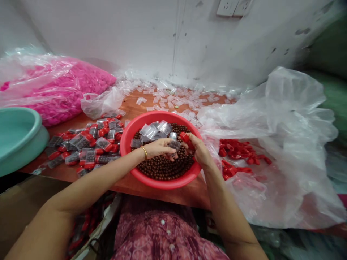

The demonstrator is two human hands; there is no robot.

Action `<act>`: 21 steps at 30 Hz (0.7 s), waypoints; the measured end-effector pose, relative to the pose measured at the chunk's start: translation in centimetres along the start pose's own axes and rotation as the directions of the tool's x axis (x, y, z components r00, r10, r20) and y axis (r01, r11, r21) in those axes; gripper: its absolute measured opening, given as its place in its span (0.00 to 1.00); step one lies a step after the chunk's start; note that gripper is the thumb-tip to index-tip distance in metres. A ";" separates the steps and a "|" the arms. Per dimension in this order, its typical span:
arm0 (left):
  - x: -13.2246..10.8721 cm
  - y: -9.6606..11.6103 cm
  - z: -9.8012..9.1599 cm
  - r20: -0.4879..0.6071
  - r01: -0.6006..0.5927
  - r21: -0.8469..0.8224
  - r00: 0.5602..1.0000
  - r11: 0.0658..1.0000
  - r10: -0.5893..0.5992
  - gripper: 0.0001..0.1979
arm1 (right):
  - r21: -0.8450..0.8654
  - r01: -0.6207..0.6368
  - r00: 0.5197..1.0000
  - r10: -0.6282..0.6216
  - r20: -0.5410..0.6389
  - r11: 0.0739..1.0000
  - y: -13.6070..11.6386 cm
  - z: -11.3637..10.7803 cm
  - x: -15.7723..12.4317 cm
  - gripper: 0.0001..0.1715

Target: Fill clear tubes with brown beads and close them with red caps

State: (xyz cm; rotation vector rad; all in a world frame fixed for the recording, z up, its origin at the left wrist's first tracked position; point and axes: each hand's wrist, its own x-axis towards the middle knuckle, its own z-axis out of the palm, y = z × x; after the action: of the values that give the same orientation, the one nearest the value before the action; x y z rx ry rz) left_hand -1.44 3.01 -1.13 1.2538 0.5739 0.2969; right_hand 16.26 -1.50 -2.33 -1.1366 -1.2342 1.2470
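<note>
A red plastic basin (pixel 165 185) stands in front of me, holding brown beads (pixel 162 169) and a heap of transparent plastic cases (pixel 151 132). Over the beads, my left hand (pixel 159 148) is closed around a small transparent case (pixel 175 145) with dark contents. My right hand (pixel 200 150), just to its right, grips a red plastic cap (pixel 185 137) between thumb and fingers. Another red piece shows below that cap, partly hidden by the fingers. The hands are close together; whether cap and case touch, I cannot tell.
Filled cases with red caps (pixel 89 144) are piled left of the basin. Loose red caps (pixel 238 151) lie on the right beside plastic sheeting (pixel 284 144). Transparent flat pieces (pixel 173 99) are scattered behind. A teal tub (pixel 24 144) and a bag of pink pieces (pixel 67 83) stand left.
</note>
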 end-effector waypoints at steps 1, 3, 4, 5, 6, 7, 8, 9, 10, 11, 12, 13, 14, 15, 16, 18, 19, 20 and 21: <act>0.0 0.0 0.1 -0.014 -0.017 0.021 1.000 1.000 0.017 0.18 | -0.014 0.002 1.000 -0.002 -0.014 1.000 0.0 0.0 0.0 0.23; 0.1 0.0 0.4 -0.066 -0.045 0.086 0.997 0.995 0.051 0.15 | -0.110 0.027 0.999 -0.031 -0.035 0.994 0.1 0.0 -0.1 0.23; 0.2 -0.1 0.5 -0.092 -0.052 0.138 0.994 0.989 0.065 0.14 | -0.170 0.049 0.998 -0.055 -0.033 0.984 0.0 0.0 -0.1 0.23; 0.2 -0.1 0.6 -0.114 -0.055 0.200 0.990 0.978 0.079 0.14 | -0.224 0.076 0.996 -0.083 -0.022 0.972 0.0 0.1 -0.2 0.23; 0.2 -0.2 0.7 -0.135 -0.063 0.269 0.986 0.961 0.102 0.14 | -0.267 0.105 0.994 -0.110 -0.005 0.958 0.0 0.1 -0.2 0.23; 0.2 -0.2 0.8 -0.156 -0.079 0.347 0.978 0.935 0.140 0.15 | -0.300 0.136 0.990 -0.139 0.013 0.944 0.0 0.2 -0.2 0.23; 0.2 -0.3 0.9 -0.179 -0.100 0.426 0.965 0.899 0.192 0.16 | -0.327 0.167 0.986 -0.167 0.030 0.930 0.0 0.3 -0.3 0.23; 0.2 -0.4 1.0 -0.203 -0.119 0.501 0.947 0.858 0.249 0.16 | -0.353 0.195 0.980 -0.192 0.044 0.915 0.0 0.4 -0.3 0.23; 0.2 -0.4 1.0 -0.227 -0.129 0.566 0.925 0.814 0.304 0.15 | -0.380 0.217 0.976 -0.212 0.056 0.899 0.1 0.4 -0.4 0.23; 0.1 -0.4 1.1 -0.249 -0.126 0.620 0.904 0.775 0.346 0.14 | -0.409 0.235 0.971 -0.228 0.067 0.882 0.1 0.5 -0.4 0.24; 0.1 -0.5 1.1 -0.266 -0.113 0.659 0.889 0.743 0.372 0.13 | -0.438 0.251 0.967 -0.241 0.079 0.863 0.1 0.6 -0.5 0.24; 0.0 -0.5 1.1 -0.277 -0.099 0.684 0.881 0.722 0.383 0.11 | -0.466 0.266 0.963 -0.250 0.097 0.844 0.1 0.6 -0.6 0.24; 0.0 -0.5 1.1 -0.282 -0.092 0.697 0.876 0.711 0.390 0.10 | -0.492 0.283 0.959 -0.258 0.119 0.823 0.0 0.6 -0.7 0.25; -0.1 -0.5 1.1 -0.286 -0.093 0.701 0.872 0.707 0.398 0.09 | -0.518 0.304 0.952 -0.268 0.146 0.800 0.0 0.6 -0.8 0.25; -0.1 -0.5 1.1 -0.291 -0.097 0.699 0.866 0.708 0.406 0.08 | -0.544 0.326 0.945 -0.277 0.173 0.773 0.0 0.6 -0.8 0.26; -0.2 -0.6 1.1 -0.309 -0.089 0.695 0.859 0.713 0.409 0.06 | -0.612 0.366 0.930 -0.294 0.220 0.701 0.0 0.6 -0.8 0.27; -0.2 -0.6 1.0 -0.321 -0.073 0.696 0.858 0.714 0.400 0.05 | -0.651 0.380 0.924 -0.301 0.236 0.657 0.0 0.6 -0.8 0.27; -0.2 -0.6 1.0 -0.333 -0.049 0.700 0.860 0.712 0.387 0.05 | -0.686 0.392 0.918 -0.307 0.249 0.614 0.1 0.6 -0.8 0.28; -0.2 -0.7 1.0 -0.343 -0.023 0.706 0.863 0.708 0.370 0.04 | -0.713 0.401 0.913 -0.316 0.258 0.575 0.2 0.6 -0.8 0.28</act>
State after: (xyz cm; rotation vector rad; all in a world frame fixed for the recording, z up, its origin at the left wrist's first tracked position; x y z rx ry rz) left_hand -1.08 1.94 -1.52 2.0066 1.0226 0.6236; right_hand 15.72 -2.30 -2.49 -1.2958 -2.0609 0.4406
